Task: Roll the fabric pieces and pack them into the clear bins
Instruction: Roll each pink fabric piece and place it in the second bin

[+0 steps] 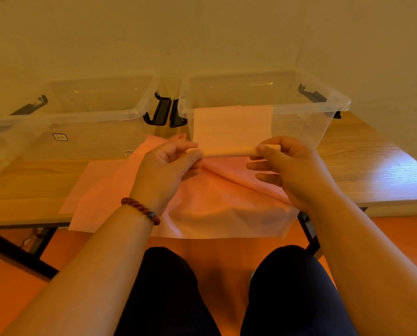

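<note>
Rolling is under way at centre frame. The left grip (171,163) and right grip (289,166) each pinch one end of a pale strip (232,127). Its near part is already wound into a tight roll (226,152), held just above the tabletop (372,166).

The unrolled length runs up the frame to the rim of the right bin (323,103). We cannot tell whether its far edge rests on that rim or only stands in front of the clear wall. More pink sheets (214,204) lie spread beneath the grips and hang over the tabletop's near edge.

We make out no rolls in the right bin or in the left bin (93,112), upper left of the frame, so we judge that packing has hardly begun. The next move, we think, calls for both grips to turn the roll evenly toward the strip's far edge, with enough tension that the ends stay level. The roll must then stay pinched tight on its way into a bin, or it may spring loose.
</note>
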Demonstrator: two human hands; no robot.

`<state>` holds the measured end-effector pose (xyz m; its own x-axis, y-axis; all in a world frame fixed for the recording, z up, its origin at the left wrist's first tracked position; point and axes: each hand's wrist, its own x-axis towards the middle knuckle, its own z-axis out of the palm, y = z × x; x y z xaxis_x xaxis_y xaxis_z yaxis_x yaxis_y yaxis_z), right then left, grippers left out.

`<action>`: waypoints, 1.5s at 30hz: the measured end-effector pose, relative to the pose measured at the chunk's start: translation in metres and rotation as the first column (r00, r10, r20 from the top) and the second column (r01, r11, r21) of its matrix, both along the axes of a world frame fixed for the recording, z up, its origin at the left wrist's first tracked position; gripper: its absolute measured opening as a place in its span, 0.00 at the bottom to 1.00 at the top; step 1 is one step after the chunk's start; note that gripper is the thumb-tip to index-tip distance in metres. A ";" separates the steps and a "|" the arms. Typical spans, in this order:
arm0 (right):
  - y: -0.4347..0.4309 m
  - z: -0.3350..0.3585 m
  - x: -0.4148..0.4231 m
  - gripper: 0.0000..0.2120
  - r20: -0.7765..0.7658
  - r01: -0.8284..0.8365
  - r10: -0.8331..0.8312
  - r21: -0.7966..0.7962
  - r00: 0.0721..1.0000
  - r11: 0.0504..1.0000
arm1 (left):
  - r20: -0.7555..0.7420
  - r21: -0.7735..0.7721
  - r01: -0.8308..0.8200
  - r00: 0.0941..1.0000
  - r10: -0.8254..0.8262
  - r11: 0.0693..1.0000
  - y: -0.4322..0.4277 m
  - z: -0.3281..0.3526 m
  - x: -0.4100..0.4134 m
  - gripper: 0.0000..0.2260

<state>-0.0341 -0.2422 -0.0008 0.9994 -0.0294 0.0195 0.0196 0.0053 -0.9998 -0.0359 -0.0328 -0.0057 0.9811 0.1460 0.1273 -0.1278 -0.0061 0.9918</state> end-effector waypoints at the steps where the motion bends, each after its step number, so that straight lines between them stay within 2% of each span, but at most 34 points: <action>1: 0.001 0.000 0.000 0.04 -0.003 -0.002 0.002 0.010 1.000 1.000 | 0.006 -0.001 -0.009 1.000 0.009 1.000 0.000 -0.001 0.000 0.05; 9: -0.002 -0.001 -0.002 0.04 -0.031 -0.011 0.014 0.100 0.999 0.995 | 0.046 0.024 0.004 0.999 -0.005 1.000 -0.004 -0.002 -0.003 0.06; 14: -0.004 -0.002 -0.003 0.03 -0.035 -0.004 0.007 0.087 0.999 0.996 | 0.024 -0.024 0.077 0.997 -0.076 0.997 -0.010 -0.003 0.000 0.07; 21: -0.004 -0.002 -0.001 0.02 -0.043 -0.020 0.025 0.099 0.999 0.995 | 0.044 -0.068 0.088 0.995 -0.085 0.994 -0.018 -0.004 -0.001 0.08; 26: -0.003 -0.002 -0.002 0.02 -0.040 -0.023 0.027 0.110 0.999 0.994 | -0.013 -0.048 0.147 0.989 -0.148 0.988 -0.017 -0.002 0.003 0.03; 30: -0.004 0.000 -0.002 0.03 -0.047 -0.034 0.040 0.113 0.998 0.993 | -0.056 -0.102 0.219 0.973 -0.226 0.970 -0.017 0.003 0.010 0.05; 35: -0.006 0.001 0.001 0.02 -0.051 -0.024 0.027 0.059 0.998 0.998 | -0.059 -0.150 0.132 0.988 -0.142 0.980 -0.016 0.001 0.011 0.05; 41: -0.002 -0.002 0.004 0.06 -0.051 0.001 -0.003 -0.039 0.999 0.999 | -0.063 -0.147 0.151 0.985 -0.162 0.978 -0.010 0.000 0.006 0.05; 45: 0.001 0.000 0.003 0.07 -0.069 0.003 -0.003 -0.010 0.998 1.000 | -0.066 -0.117 0.103 0.992 -0.112 0.988 -0.009 0.000 0.007 0.07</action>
